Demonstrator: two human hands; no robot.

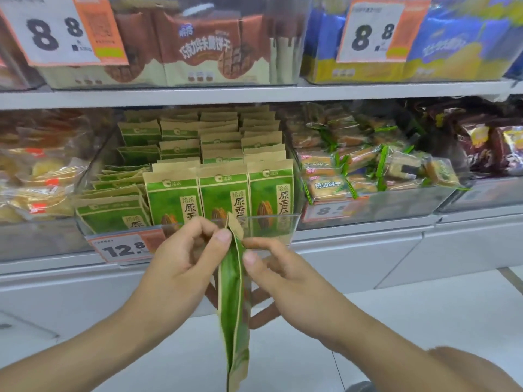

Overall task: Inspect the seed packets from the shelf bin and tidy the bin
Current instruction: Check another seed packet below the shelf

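- Shop shelf (254, 94) carries a clear bin (268, 224) with three upright front seed packets (219, 193).
- One packet (233, 292) hangs edge-on near the bin, pinched by left hand (181, 267) and right hand (280, 275).

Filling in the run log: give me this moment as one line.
left hand: pinches seed packet near top | right hand: pinches same packet | packet: edge-on, out of bin | bin: left stack leaning

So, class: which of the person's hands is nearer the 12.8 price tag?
Left. The left hand sits just right of the price tag; the right hand is farther right, beyond the held packet.
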